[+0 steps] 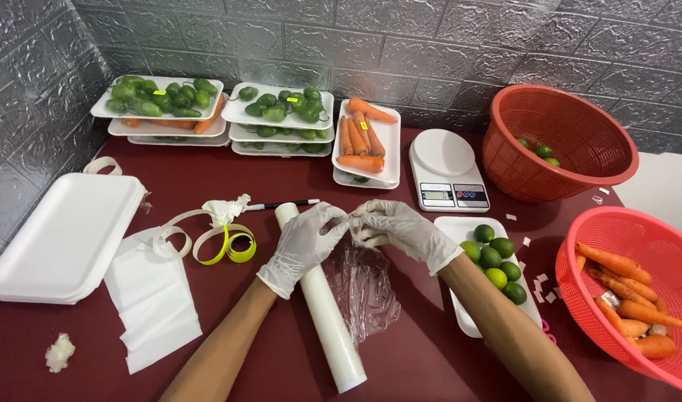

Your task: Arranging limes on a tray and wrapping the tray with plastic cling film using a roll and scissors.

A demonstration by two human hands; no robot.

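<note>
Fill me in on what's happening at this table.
A person in white gloves pinches the loose end of clear cling film with both the left hand and the right hand, over the film roll. Just right sits a white foam tray of limes. Wrapped trays of green peppers and carrots line the back wall beside a kitchen scale.

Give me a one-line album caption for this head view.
Gloved left hand and right hand pull cling film off its roll.
</note>
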